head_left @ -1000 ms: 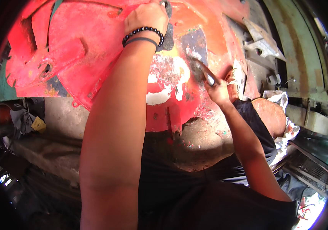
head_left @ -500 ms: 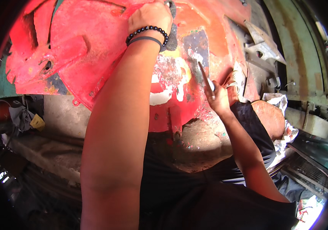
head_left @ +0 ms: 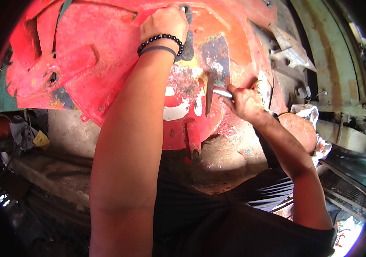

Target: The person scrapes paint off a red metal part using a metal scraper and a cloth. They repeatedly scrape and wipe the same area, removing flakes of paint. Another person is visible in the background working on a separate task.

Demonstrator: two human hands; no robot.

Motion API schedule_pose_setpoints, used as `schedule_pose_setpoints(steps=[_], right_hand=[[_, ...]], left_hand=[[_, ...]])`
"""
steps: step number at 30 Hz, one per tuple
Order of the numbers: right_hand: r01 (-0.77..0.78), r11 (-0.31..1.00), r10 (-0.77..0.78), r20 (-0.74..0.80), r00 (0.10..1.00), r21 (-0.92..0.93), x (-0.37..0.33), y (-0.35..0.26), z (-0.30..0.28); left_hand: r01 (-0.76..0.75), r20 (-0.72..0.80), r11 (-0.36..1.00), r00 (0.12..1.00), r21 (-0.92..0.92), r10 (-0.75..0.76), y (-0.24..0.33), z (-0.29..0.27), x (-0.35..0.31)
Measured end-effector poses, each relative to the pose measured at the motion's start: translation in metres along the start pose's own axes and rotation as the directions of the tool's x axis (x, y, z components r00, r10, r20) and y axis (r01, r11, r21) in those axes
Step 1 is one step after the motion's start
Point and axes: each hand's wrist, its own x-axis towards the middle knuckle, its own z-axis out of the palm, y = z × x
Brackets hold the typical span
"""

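Observation:
My right hand (head_left: 247, 103) grips the pale metal handle of a chipping hammer (head_left: 209, 95). The hammer's long, narrow dark head lies crosswise over the worn patch of a large red-painted metal piece (head_left: 118, 51). Whether its tip touches the surface I cannot tell. Bare grey, white and yellow areas show where the red coat is gone. Farther up, my left hand (head_left: 164, 25) is closed on the red metal, with the fingers mostly out of sight. A dark grey cloth-like thing (head_left: 188, 49) shows along its right side. My left wrist wears a black bead bracelet.
Loose angular metal parts (head_left: 292, 53) lie to the right, beside a long greenish metal piece (head_left: 326, 51). A round brownish piece (head_left: 298, 130) and crumpled foil (head_left: 322, 147) are near my right leg. Dark cloth and a yellow scrap (head_left: 41, 140) lie at left.
My right hand has moved right and slightly up, and the hammer has swung so its head now lies across the worn patch. My left hand stays at about the same place on the metal.

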Motion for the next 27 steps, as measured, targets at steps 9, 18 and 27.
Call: schedule_pose_setpoints(steps=[9,18,27], right_hand=[[0.177,0.983,-0.182,-0.14,0.973,-0.049,0.009,0.007,0.002],[0.096,0.992,-0.097,-0.009,0.995,-0.084,0.009,0.006,-0.015],[0.058,0.996,-0.056,0.029,0.998,-0.074,0.009,0.011,-0.015]], left_hand=[[-0.033,0.005,0.999,0.999,0.005,0.033,0.016,-0.033,-0.013],[-0.03,-0.026,1.0,0.999,0.0,0.03,0.012,-0.026,-0.011],[-0.031,-0.018,1.0,0.999,0.003,0.031,0.012,-0.024,-0.01]])
